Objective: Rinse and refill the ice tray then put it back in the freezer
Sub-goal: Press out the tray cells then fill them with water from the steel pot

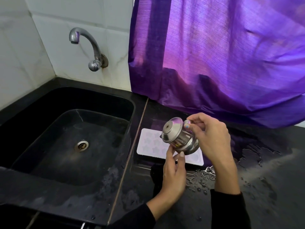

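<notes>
A pale lilac ice tray [151, 143] with star-shaped moulds lies flat on the black counter, just right of the sink. Over it I hold a small lidded steel pot [177, 136], tilted toward the left. My right hand [209, 138] grips its handle from the right, thumb on the lid's edge. My left hand [175, 171] props the pot from below with its fingertips. The pot and both hands hide the tray's right half. I cannot tell whether water is in the moulds.
A black sink [69, 139] with a steel drain [81, 145] fills the left. A chrome tap [85, 45] juts from the tiled wall, no water running. A purple curtain [222, 52] hangs at the back right. Water puddles [254, 156] lie on the counter at right.
</notes>
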Action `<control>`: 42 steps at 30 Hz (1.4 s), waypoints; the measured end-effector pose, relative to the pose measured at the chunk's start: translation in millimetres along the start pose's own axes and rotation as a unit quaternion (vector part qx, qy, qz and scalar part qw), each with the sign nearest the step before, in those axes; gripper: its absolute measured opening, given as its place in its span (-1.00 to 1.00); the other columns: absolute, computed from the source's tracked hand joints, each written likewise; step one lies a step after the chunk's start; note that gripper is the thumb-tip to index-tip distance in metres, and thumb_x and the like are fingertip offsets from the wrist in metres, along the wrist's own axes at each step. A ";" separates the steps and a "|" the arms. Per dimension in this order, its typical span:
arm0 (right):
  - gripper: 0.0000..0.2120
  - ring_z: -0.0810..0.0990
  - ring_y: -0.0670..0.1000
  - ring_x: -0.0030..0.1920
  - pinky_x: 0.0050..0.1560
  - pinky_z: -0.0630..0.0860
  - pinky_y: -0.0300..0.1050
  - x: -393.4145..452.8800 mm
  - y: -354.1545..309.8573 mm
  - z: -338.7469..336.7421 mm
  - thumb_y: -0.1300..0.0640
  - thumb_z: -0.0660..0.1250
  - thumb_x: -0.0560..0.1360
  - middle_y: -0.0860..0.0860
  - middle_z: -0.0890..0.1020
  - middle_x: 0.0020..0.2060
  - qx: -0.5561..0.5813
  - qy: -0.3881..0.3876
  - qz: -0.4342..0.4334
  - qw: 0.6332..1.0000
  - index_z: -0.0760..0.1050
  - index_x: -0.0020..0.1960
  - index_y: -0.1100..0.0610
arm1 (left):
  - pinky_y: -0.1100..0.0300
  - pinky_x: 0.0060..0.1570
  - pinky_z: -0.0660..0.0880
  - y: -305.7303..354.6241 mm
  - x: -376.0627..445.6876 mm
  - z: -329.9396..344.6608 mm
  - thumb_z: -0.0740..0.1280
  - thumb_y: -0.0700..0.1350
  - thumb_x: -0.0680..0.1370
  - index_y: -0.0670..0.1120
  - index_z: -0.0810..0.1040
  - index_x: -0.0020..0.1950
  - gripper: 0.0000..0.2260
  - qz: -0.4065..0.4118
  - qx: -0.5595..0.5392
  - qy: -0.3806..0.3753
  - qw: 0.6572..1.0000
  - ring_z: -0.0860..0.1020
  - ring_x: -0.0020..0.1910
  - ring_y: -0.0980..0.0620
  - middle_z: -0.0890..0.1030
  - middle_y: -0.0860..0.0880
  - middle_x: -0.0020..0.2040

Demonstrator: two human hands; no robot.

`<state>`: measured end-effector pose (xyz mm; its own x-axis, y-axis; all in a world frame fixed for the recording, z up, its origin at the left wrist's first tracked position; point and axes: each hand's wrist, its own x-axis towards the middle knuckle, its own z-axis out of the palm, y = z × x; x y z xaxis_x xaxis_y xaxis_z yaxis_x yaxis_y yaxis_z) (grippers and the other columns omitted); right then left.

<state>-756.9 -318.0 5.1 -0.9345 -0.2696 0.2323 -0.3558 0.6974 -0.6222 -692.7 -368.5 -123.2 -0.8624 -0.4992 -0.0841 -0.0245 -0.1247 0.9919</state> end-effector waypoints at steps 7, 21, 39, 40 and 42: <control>-0.91 0.58 -0.11 -0.08 -0.11 0.28 -0.13 0.4 -15.9 14.2 -0.05 0.40 0.44 -0.25 0.58 -0.27 -0.039 -0.022 -0.029 0.999 0.56 -0.06 -0.18 | 0.46 0.03 0.39 -5.4 2.5 -7.7 0.15 0.01 0.64 0.11 0.25 0.45 -0.63 -0.013 -0.002 0.008 1.000 0.45 0.13 0.42 0.51 0.16 0.25; -0.88 0.58 -0.04 0.01 -0.09 0.31 -0.10 3.1 -21.9 24.4 -0.03 0.38 0.47 -0.17 0.64 -0.11 -0.072 -0.034 -0.061 0.995 0.56 0.01 -0.16 | 0.43 0.11 0.37 0.8 6.9 -10.6 0.14 -0.05 0.65 0.09 0.30 0.39 -0.70 -0.029 -0.016 0.022 0.999 0.44 0.11 0.46 0.49 0.26 0.15; -0.91 0.58 -0.07 -0.03 -0.08 0.35 -0.09 8.0 -15.5 27.8 -0.04 0.37 0.46 -0.19 0.64 -0.14 -0.077 -0.026 -0.073 0.994 0.54 -0.03 -0.15 | 0.17 0.25 0.39 0.6 7.7 -11.7 0.14 -0.02 0.64 0.06 0.33 0.39 -0.69 -0.036 -0.012 0.025 0.999 0.46 0.25 0.19 0.52 0.20 0.17; -0.91 0.59 -0.09 -0.04 -0.08 0.37 -0.09 8.8 -13.0 28.2 -0.04 0.38 0.46 -0.20 0.64 -0.16 -0.071 -0.025 -0.072 0.995 0.55 -0.03 -0.16 | 0.23 0.21 0.38 0.1 7.5 -12.1 0.14 -0.01 0.64 0.08 0.33 0.39 -0.69 -0.035 -0.007 0.024 0.999 0.45 0.24 0.22 0.51 0.19 0.18; -0.92 0.58 -0.15 -0.07 -0.08 0.37 -0.11 10.5 -8.0 28.3 -0.04 0.40 0.45 -0.23 0.64 -0.20 -0.044 -0.028 -0.061 0.997 0.55 -0.06 -0.17 | 0.38 0.10 0.33 -0.6 7.3 -13.2 0.13 0.00 0.64 0.09 0.31 0.41 -0.68 -0.031 0.006 0.027 0.999 0.42 0.20 0.30 0.50 0.17 0.21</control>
<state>-763.7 -345.3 -8.6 -0.8837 -0.3899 0.2587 -0.4675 0.7118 -0.5242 -692.2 -383.4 -125.6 -0.8307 -0.5360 -0.1503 -0.0837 -0.1468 0.9856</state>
